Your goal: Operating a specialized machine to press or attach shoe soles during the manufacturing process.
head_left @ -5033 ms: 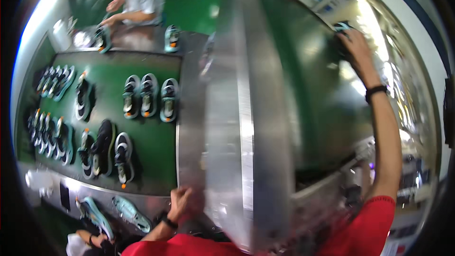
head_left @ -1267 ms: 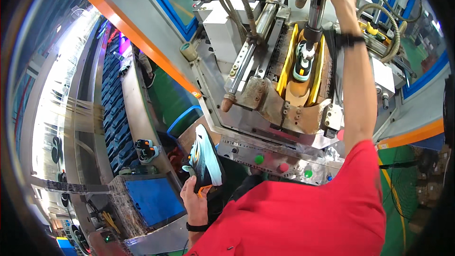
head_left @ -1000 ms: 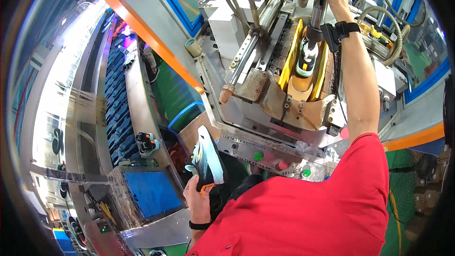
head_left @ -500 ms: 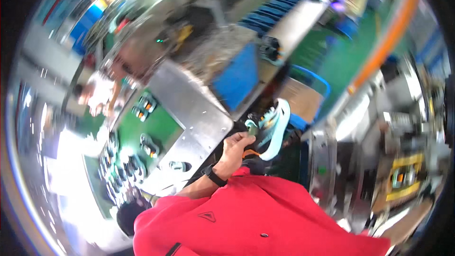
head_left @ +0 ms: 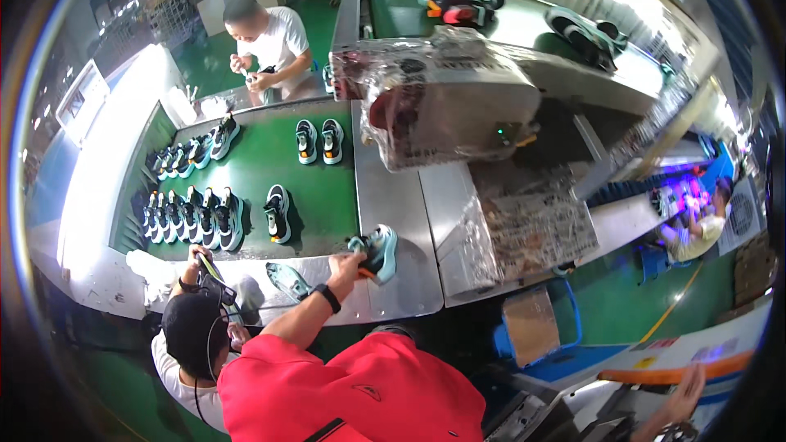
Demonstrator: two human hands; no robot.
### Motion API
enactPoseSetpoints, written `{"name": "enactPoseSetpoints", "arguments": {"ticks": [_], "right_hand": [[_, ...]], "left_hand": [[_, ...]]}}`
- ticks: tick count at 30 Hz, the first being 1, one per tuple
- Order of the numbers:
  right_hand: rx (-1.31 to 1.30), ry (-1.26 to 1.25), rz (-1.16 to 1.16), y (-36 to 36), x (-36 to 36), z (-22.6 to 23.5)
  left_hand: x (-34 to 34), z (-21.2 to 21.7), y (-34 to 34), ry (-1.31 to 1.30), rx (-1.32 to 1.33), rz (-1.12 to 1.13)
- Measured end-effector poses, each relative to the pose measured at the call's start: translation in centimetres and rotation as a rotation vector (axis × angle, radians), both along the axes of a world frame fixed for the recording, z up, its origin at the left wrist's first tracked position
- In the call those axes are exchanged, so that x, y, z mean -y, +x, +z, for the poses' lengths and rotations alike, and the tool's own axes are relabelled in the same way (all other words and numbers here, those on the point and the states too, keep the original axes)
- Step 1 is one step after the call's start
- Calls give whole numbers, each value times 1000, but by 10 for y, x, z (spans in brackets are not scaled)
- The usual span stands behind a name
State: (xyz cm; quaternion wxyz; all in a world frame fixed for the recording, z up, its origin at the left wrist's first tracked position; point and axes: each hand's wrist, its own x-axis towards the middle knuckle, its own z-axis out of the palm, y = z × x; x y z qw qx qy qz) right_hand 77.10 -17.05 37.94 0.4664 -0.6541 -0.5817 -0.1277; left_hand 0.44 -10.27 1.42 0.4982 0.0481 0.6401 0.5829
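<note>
The left hand [head_left: 347, 267] grasps a pale-blue and black shoe [head_left: 382, 254] above the metal border of the desk [head_left: 416, 278], near 1 dark shoe [head_left: 278, 214] standing on the green surface. The right hand [head_left: 686, 394] is beside an orange-edged machine [head_left: 634, 376]; so near the rim, I cannot tell whether it is released or gripping.

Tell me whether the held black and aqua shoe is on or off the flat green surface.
Off: the bare left hand holds the shoe over the silver metal border, outside the green surface.
</note>
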Motion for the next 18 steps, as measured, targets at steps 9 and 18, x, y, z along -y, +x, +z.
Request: {"name": "enactPoseSetpoints", "arguments": {"ticks": [9,18], "right_hand": [[33,-424,562,-479,-401,148],[184,-891,633,-690,-663,166]], "left_hand": [[-206,-39,-143,-41,-359,226],[-356,-71,-228,-132,-836,66]]}}
